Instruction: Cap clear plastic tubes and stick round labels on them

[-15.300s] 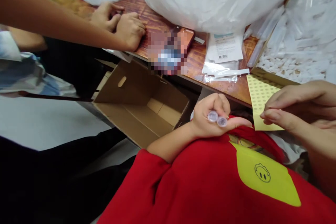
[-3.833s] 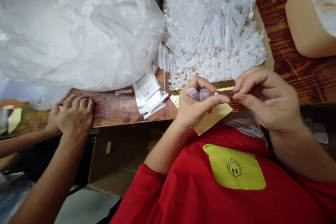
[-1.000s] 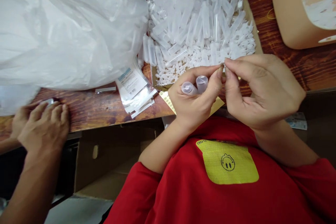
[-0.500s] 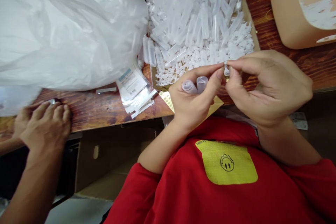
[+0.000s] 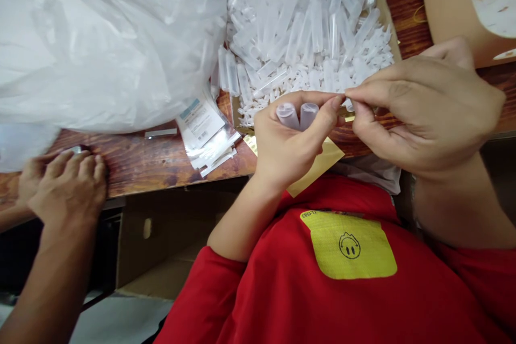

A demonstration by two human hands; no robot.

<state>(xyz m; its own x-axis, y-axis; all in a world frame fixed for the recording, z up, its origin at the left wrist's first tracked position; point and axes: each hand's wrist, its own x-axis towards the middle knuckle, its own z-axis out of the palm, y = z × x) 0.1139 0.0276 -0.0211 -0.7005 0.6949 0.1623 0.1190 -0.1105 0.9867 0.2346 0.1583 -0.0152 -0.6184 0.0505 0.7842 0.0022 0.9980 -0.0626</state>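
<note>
two clear capped tubes [image 5: 298,114] sit side by side in the curled left hand [image 5: 288,142], above the table edge. the right hand [image 5: 419,105] pinches something tiny at the left fingertips, too small to tell. beyond lies a box of loose tubes [image 5: 306,32]; a co-worker's hand [image 5: 66,188] presses the wooden table [image 5: 161,158].

We see frosted, smooth plastic tubes [image 5: 298,114], a heap of clear glossy plastic vials [image 5: 306,37], a crinkled translucent plastic bag [image 5: 108,37], a dark grained varnished wood table [image 5: 161,158], a matt yellow paper sheet [image 5: 318,164], a matt brown cardboard box [image 5: 447,11].
</note>
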